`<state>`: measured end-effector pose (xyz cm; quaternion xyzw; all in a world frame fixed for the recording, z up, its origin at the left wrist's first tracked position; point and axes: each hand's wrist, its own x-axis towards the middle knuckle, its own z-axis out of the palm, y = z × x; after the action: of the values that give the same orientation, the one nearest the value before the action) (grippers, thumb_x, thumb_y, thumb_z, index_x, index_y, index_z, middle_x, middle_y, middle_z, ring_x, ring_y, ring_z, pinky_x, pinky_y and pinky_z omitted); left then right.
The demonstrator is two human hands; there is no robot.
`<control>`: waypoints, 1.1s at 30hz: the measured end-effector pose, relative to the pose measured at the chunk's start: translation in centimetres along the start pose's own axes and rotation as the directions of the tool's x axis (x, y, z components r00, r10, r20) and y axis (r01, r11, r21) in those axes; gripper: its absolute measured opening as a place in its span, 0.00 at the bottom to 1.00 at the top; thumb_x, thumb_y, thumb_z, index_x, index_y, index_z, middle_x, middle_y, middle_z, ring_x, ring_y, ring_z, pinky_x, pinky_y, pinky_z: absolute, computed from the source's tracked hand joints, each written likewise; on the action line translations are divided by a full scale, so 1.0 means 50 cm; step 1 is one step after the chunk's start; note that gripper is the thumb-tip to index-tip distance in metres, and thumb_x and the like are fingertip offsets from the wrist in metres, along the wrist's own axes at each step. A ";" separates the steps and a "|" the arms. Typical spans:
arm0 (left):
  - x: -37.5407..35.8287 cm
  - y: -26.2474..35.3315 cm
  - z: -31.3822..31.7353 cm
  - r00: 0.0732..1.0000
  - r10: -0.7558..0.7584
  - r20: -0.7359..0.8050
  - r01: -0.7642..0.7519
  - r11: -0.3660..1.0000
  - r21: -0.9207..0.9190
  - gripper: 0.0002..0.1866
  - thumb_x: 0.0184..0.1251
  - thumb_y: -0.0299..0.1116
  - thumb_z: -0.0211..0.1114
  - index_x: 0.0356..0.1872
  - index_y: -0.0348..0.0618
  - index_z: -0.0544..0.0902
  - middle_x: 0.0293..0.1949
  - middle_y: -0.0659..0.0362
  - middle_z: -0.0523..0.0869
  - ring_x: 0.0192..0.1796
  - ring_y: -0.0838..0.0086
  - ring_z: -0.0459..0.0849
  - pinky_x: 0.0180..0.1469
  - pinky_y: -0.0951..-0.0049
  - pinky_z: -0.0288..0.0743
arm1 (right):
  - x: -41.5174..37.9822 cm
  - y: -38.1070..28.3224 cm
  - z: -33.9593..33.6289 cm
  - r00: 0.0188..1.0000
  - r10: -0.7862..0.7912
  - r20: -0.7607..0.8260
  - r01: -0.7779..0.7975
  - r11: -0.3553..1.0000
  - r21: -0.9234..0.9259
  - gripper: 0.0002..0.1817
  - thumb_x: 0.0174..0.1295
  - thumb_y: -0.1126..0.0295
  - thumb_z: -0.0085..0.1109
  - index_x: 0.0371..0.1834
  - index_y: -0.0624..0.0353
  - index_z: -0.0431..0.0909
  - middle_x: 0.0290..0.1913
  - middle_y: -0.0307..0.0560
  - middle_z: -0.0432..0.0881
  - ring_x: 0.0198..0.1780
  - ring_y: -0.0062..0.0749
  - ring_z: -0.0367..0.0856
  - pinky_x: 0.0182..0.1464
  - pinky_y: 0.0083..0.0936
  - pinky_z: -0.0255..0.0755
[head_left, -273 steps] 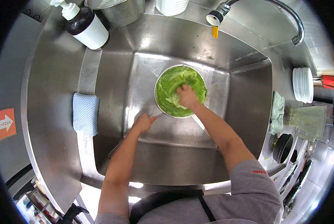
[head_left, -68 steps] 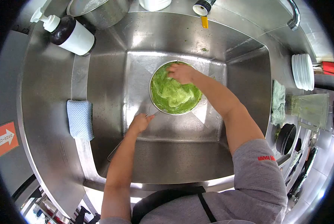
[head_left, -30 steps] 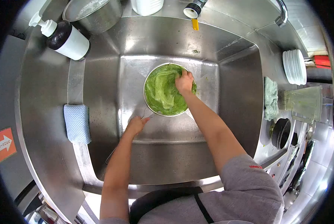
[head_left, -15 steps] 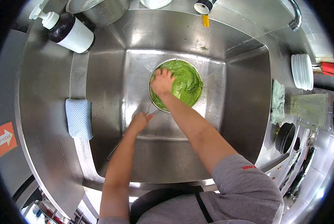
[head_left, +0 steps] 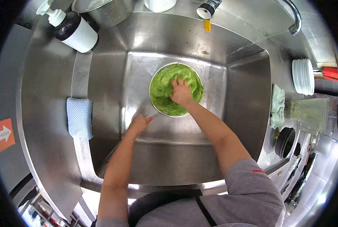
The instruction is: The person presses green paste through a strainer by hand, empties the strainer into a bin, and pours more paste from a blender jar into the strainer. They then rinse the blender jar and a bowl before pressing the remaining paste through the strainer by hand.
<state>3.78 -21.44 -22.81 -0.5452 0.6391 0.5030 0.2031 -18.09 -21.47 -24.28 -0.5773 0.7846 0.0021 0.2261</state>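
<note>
A round strainer (head_left: 150, 95) with a wire handle rests low in the steel sink (head_left: 176, 162). Wet green pulp (head_left: 165, 85), finely blended in look, fills it almost to the rim. My left hand (head_left: 139, 123) is wrapped round the handle just outside the rim, and the handle's end shows past my left forearm. In the middle of the pulp lies my right hand (head_left: 181, 93), fingers spread and fingertips pressed into the green mass. What is under the strainer is hidden.
Left of the basin are a folded blue cloth (head_left: 79, 118) and a pump bottle (head_left: 76, 32); a metal pot (head_left: 110, 13) stands behind. A faucet (head_left: 295, 24), stacked white plates (head_left: 303, 76), a green cloth (head_left: 278, 106) and a clear blender jar (head_left: 309, 114) line the right side.
My right hand has moved from the left part of the pulp to its middle, and the pulp's surface is reshaped. The left hand keeps its grip on the handle.
</note>
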 end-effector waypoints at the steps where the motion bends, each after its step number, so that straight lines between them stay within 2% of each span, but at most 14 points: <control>1: 0.004 -0.007 0.004 1.000 0.021 0.000 -0.021 1.000 0.005 0.29 0.56 0.55 0.51 0.23 0.30 0.74 0.13 0.49 0.75 0.15 0.62 0.75 0.21 0.64 0.68 | -0.003 -0.001 -0.008 1.000 -0.003 -0.004 0.003 1.000 0.003 0.28 0.42 0.63 0.58 0.50 0.53 0.63 0.58 0.52 0.56 0.61 0.55 0.50 0.58 0.52 0.49; 3: 0.006 -0.012 0.000 0.999 0.042 0.000 -0.042 0.999 0.013 0.29 0.56 0.55 0.51 0.23 0.30 0.74 0.13 0.49 0.75 0.14 0.62 0.75 0.20 0.64 0.67 | -0.018 0.012 -0.019 0.896 -0.309 0.319 0.353 0.931 -0.090 0.28 0.44 0.62 0.57 0.52 0.52 0.62 0.60 0.51 0.52 0.60 0.52 0.51 0.57 0.51 0.53; 6: 0.000 -0.006 0.003 0.998 -0.038 0.050 0.038 0.999 -0.003 0.29 0.56 0.55 0.51 0.22 0.30 0.74 0.13 0.49 0.75 0.15 0.62 0.75 0.21 0.64 0.68 | -0.003 0.055 -0.024 0.980 -0.188 0.070 0.192 0.980 -0.057 0.29 0.42 0.63 0.59 0.52 0.51 0.63 0.57 0.49 0.56 0.57 0.50 0.56 0.53 0.50 0.58; 9: 0.000 0.001 -0.005 1.000 0.024 0.010 -0.025 0.999 0.038 0.29 0.56 0.55 0.51 0.22 0.30 0.74 0.13 0.49 0.75 0.15 0.63 0.75 0.20 0.64 0.67 | -0.025 0.024 -0.005 0.915 -0.322 0.245 0.352 0.931 -0.092 0.29 0.39 0.64 0.60 0.50 0.50 0.64 0.54 0.49 0.60 0.55 0.48 0.58 0.51 0.46 0.60; 12: 0.000 0.003 -0.005 0.999 -0.023 0.043 0.022 1.000 0.017 0.29 0.56 0.55 0.51 0.22 0.31 0.74 0.13 0.50 0.75 0.15 0.63 0.75 0.20 0.64 0.67 | -0.006 0.043 -0.018 0.966 -0.248 0.076 0.258 0.950 -0.175 0.29 0.38 0.65 0.61 0.48 0.51 0.65 0.52 0.49 0.61 0.55 0.47 0.58 0.49 0.43 0.62; 16: 0.000 0.004 -0.009 0.999 -0.021 0.028 0.020 0.999 0.034 0.29 0.56 0.56 0.51 0.26 0.31 0.74 0.18 0.47 0.76 0.17 0.62 0.76 0.21 0.64 0.69 | -0.022 0.018 -0.007 0.980 -0.178 0.086 0.190 0.969 -0.156 0.28 0.38 0.65 0.61 0.47 0.52 0.65 0.51 0.50 0.62 0.53 0.47 0.59 0.51 0.41 0.61; 19: 0.005 -0.002 0.002 0.999 -0.029 0.032 0.027 0.998 0.048 0.30 0.55 0.56 0.51 0.29 0.30 0.74 0.22 0.46 0.78 0.19 0.62 0.77 0.24 0.65 0.70 | -0.019 0.037 -0.002 0.925 -0.347 0.155 0.366 0.923 -0.120 0.28 0.38 0.66 0.60 0.47 0.53 0.65 0.50 0.50 0.62 0.52 0.47 0.60 0.51 0.41 0.61; 21: 0.004 -0.007 -0.003 1.000 0.028 -0.003 -0.028 0.995 0.096 0.30 0.55 0.56 0.51 0.30 0.30 0.74 0.24 0.46 0.78 0.20 0.62 0.77 0.25 0.65 0.71 | -0.013 0.039 0.007 0.992 -0.097 -0.081 0.089 0.991 -0.095 0.27 0.38 0.67 0.60 0.47 0.54 0.65 0.50 0.49 0.63 0.52 0.46 0.60 0.51 0.40 0.61; 22: 0.003 -0.001 -0.006 1.000 0.011 0.006 -0.011 0.996 0.084 0.30 0.55 0.57 0.51 0.30 0.30 0.74 0.24 0.46 0.78 0.21 0.62 0.78 0.26 0.65 0.71 | -0.011 0.036 0.015 0.992 -0.096 -0.085 0.088 0.992 -0.094 0.27 0.38 0.67 0.60 0.47 0.54 0.65 0.50 0.49 0.63 0.52 0.46 0.60 0.51 0.40 0.61; 24: -0.004 0.002 -0.001 1.000 -0.009 0.028 0.008 0.998 0.067 0.31 0.55 0.57 0.51 0.30 0.30 0.74 0.24 0.46 0.79 0.22 0.62 0.78 0.27 0.65 0.71 | -0.030 0.025 0.030 0.894 -0.431 0.121 0.440 0.896 -0.064 0.27 0.38 0.67 0.60 0.46 0.54 0.65 0.50 0.49 0.63 0.51 0.46 0.61 0.50 0.39 0.61; 28: 0.004 -0.008 -0.001 1.000 -0.001 0.004 0.001 0.998 0.063 0.29 0.54 0.56 0.52 0.28 0.30 0.75 0.24 0.46 0.78 0.22 0.62 0.78 0.26 0.65 0.71 | -0.011 0.038 -0.004 0.993 -0.120 -0.004 0.119 0.985 -0.123 0.25 0.42 0.68 0.58 0.47 0.56 0.66 0.49 0.49 0.64 0.51 0.44 0.61 0.50 0.36 0.61; 29: 0.012 -0.010 0.002 1.000 0.029 -0.004 -0.029 0.995 0.095 0.29 0.54 0.55 0.53 0.27 0.31 0.75 0.23 0.46 0.78 0.21 0.62 0.78 0.25 0.66 0.70 | -0.015 0.033 0.010 0.993 -0.118 -0.008 0.116 0.985 -0.125 0.25 0.42 0.68 0.58 0.47 0.56 0.66 0.49 0.49 0.64 0.51 0.44 0.61 0.50 0.36 0.61; 31: 0.003 0.002 -0.002 0.999 -0.019 0.027 0.018 1.000 0.024 0.29 0.54 0.55 0.53 0.28 0.30 0.75 0.23 0.46 0.78 0.22 0.62 0.78 0.26 0.65 0.71 | -0.030 0.030 0.030 0.875 -0.455 0.164 0.469 0.881 -0.061 0.26 0.39 0.69 0.59 0.46 0.55 0.66 0.49 0.49 0.64 0.51 0.45 0.61 0.50 0.37 0.61; 33: -0.011 0.010 -0.009 0.996 -0.072 0.051 0.074 0.996 -0.045 0.29 0.54 0.55 0.53 0.28 0.30 0.75 0.22 0.45 0.78 0.22 0.61 0.78 0.28 0.64 0.71 | -0.016 0.057 0.017 0.947 -0.317 0.054 0.321 0.943 -0.085 0.26 0.39 0.68 0.60 0.46 0.55 0.66 0.49 0.49 0.64 0.51 0.45 0.61 0.51 0.37 0.60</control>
<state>3.64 -21.62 -21.96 -0.5602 0.6015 0.5234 0.2245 -20.17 -19.57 -25.47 -0.7064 0.6752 0.0131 0.2119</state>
